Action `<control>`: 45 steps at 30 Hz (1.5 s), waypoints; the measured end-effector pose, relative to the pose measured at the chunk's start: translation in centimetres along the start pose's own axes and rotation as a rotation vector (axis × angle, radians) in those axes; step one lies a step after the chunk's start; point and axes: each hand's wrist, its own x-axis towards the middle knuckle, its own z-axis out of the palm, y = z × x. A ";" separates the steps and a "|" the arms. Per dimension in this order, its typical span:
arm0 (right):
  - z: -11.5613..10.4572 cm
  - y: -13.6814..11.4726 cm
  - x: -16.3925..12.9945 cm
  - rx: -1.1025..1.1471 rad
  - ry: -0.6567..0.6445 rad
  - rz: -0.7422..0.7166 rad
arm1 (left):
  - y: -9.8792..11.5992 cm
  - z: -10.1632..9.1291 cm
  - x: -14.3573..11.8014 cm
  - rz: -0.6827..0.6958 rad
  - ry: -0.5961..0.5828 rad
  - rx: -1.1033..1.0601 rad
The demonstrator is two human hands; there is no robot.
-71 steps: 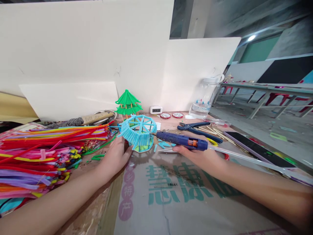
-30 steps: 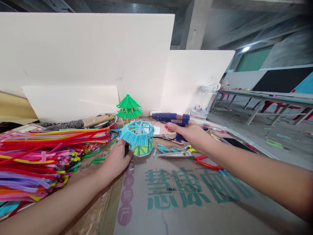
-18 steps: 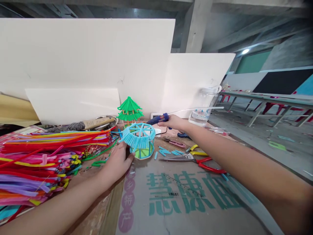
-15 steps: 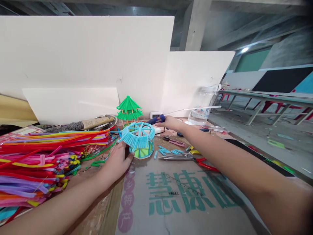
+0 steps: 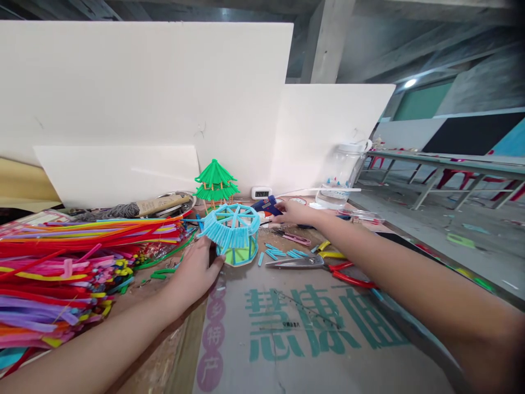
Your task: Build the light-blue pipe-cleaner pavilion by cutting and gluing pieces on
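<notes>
My left hand (image 5: 200, 265) grips the left side of a small pavilion model (image 5: 235, 232) made of light-blue pipe cleaners, with a spoked round roof and a green base. Its fingers go partly out of sight behind the model. Behind the model's right side, my right hand (image 5: 293, 212) is closed round a dark-blue hot glue gun (image 5: 267, 207), from which a long white glue stick (image 5: 336, 189) sticks out to the right. Short cut blue pipe-cleaner pieces (image 5: 275, 252) lie just right of the model. A green tiered pagoda model (image 5: 215, 179) stands behind it.
Bundled coloured pipe cleaners (image 5: 53, 273) cover the left side. Red-handled scissors (image 5: 320, 265), pink thread snips (image 5: 295, 237) and yellow-handled pliers (image 5: 330, 253) lie to the right. A small digital clock (image 5: 261, 192) and a water jug (image 5: 338, 175) stand near white boards (image 5: 143, 87).
My right hand has moved slightly right and down with the glue gun, so the clock's display now shows fully. My left hand and the pavilion model have stayed in place.
</notes>
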 end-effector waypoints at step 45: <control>4.9 -7.9 -12.7 0.967 0.153 -0.146 | -0.4 0.1 -0.2 -0.001 -0.024 0.044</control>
